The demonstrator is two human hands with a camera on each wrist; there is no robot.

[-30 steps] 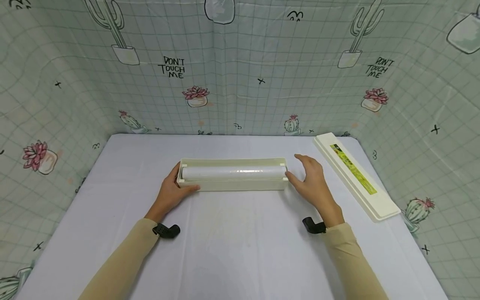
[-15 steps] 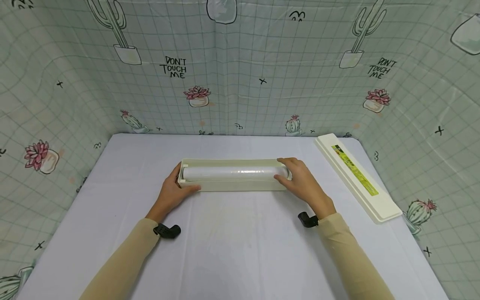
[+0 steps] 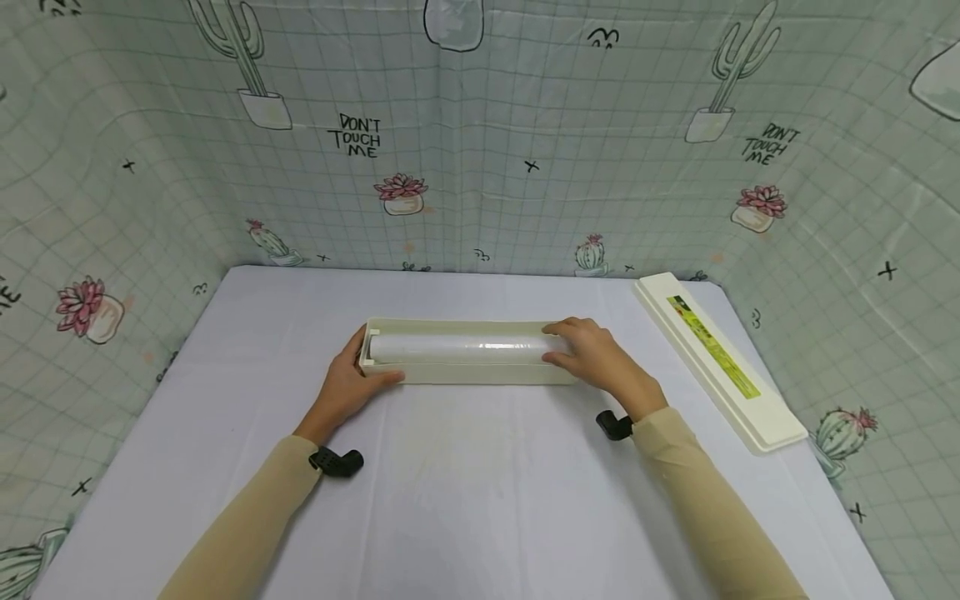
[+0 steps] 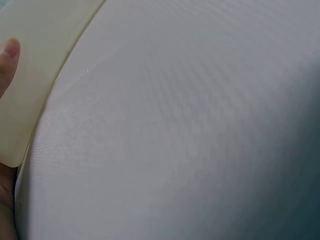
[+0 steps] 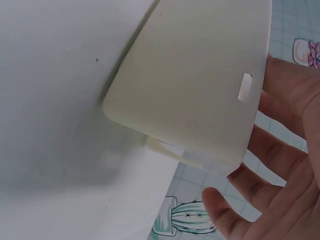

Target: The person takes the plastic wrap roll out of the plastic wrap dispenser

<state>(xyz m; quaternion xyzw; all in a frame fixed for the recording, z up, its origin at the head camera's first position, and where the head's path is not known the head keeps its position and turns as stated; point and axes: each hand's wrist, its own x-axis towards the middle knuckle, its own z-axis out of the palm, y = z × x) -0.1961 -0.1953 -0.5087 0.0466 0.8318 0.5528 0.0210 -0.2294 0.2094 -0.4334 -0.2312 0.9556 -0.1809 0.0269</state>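
Note:
An open, cream-coloured long box [image 3: 472,374] lies across the middle of the table, holding a shiny white roll of cling film [image 3: 457,347]. My left hand [image 3: 347,390] grips the box's left end, thumb along its front wall and fingers behind the end. At the right end, my right hand [image 3: 596,358] reaches over the box and holds the roll, thumb in front and fingers at the back. The right wrist view shows several fingers [image 5: 275,160] past the box's end wall, their tips partly hidden. In the left wrist view only the thumb [image 4: 9,62] and part of the palm show.
The box's long lid [image 3: 720,362], with a yellow-green label, lies slanted at the table's right side. White cloth covers the table [image 3: 450,500]. Behind and on both sides hangs a checked curtain [image 3: 495,125] printed with cacti.
My right hand has moved left from beside the box onto the right end of the roll, and its fingers have closed in. My left hand keeps its hold on the box.

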